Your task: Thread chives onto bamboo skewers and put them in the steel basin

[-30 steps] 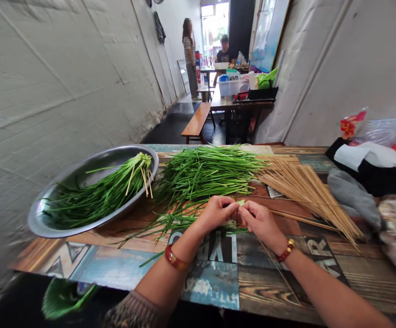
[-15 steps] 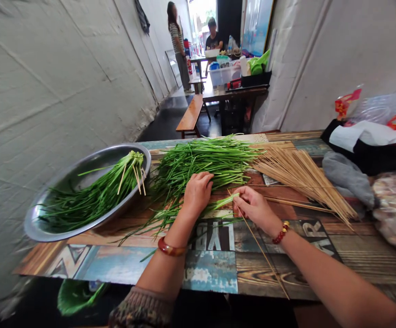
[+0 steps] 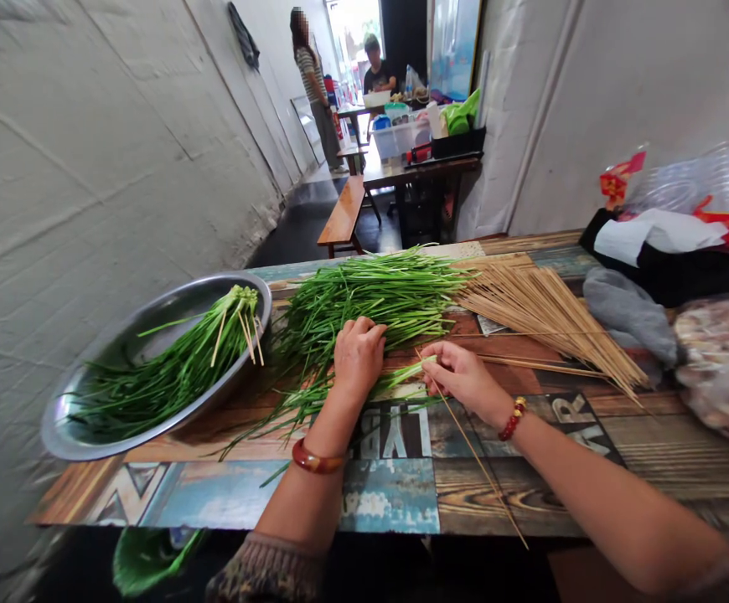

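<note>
Long green garlic chives (image 3: 370,293) lie heaped in the middle of the tabletop. My left hand (image 3: 359,358) is at the near edge of the heap, its fingers curled around some chives, though its fingertips are partly hidden. A small bunch of chives (image 3: 402,378) runs from under that hand to the right one. My right hand (image 3: 465,381) pinches the pale ends of this bunch together with a thin bamboo skewer (image 3: 481,466), which slants down past the table's front edge. Many loose bamboo skewers (image 3: 540,314) are fanned out on the right.
At left, a metal basin (image 3: 54,431) holds skewered chives (image 3: 169,377). A grey plastic bag (image 3: 628,310) and a clear bag of pale pieces (image 3: 726,360) lie at right. Beyond are a bench (image 3: 343,209), a table with a plastic bin (image 3: 399,140), and two people.
The view has shifted slightly. My left fingers have curled in more over the chives. My right hand keeps its pinch on the skewer and bunch.
</note>
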{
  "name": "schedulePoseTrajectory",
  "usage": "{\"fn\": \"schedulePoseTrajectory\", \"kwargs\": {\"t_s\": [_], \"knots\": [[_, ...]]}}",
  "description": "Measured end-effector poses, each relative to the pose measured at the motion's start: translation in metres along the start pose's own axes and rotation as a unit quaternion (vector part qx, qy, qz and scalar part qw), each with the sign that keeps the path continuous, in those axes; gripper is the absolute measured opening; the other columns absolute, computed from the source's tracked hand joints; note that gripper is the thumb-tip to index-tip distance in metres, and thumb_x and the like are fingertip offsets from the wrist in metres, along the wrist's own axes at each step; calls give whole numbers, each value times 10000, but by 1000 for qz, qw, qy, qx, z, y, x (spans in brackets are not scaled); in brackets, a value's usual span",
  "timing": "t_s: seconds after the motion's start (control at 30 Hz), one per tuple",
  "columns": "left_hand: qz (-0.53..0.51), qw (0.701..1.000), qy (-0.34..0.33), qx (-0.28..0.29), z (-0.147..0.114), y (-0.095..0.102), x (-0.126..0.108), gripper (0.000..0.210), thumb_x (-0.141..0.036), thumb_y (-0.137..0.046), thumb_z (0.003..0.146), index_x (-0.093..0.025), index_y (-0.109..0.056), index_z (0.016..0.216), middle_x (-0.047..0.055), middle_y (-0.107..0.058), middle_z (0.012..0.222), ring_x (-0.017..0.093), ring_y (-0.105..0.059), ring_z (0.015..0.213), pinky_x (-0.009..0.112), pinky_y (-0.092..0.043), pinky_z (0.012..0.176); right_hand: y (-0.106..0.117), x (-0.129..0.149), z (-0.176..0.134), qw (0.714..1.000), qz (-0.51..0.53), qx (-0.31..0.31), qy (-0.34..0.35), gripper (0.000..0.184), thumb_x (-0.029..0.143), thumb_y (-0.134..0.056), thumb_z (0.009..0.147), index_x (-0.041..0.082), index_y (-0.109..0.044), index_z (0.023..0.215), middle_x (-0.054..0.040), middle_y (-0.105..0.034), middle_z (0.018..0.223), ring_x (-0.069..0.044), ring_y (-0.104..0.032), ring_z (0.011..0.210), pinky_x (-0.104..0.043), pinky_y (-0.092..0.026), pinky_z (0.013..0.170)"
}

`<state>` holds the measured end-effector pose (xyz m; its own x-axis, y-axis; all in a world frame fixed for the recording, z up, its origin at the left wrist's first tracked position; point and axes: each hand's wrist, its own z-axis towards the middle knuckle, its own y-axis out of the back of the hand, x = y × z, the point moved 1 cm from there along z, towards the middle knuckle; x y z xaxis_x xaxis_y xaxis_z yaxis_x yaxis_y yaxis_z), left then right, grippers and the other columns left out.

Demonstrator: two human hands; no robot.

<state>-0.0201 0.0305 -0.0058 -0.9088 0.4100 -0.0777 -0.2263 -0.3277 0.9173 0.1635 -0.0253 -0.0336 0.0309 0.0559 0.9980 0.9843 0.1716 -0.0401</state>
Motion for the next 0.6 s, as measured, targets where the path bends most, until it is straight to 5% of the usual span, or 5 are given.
{"fn": "schedulePoseTrajectory", "kwargs": {"t_s": [0.37,0.47,0.6], "knots": [[-91,994,10,-63,0,-6,0,146,-192,-566,853,-180,-694,786,68,-625,843,200,-535,828,332,-415,760,-1,7,-3,999,-38,3,0,337,418,-610,766,132,-605,944,22,-583,594,-100,-543,488,-226,-429,483],[-194,977,-2,-88,0,-1,-9,112,-155,-567,834,-167,-660,773,55,-632,855,179,-548,841,315,-419,780,0,9,-4,999,-39,-22,2,326,419,-596,774,141,-592,943,20,-586,608,-103,-551,483,-223,-427,473],[-361,931,16,-45,-2,0,-22,81,-133,-558,818,-151,-626,779,13,-624,750,124,-558,711,243,-429,672,2,15,-7,993,-89,-69,27,319,405,-534,821,144,-603,990,33,-553,589,-95,-507,437,-210,-383,421]]}}
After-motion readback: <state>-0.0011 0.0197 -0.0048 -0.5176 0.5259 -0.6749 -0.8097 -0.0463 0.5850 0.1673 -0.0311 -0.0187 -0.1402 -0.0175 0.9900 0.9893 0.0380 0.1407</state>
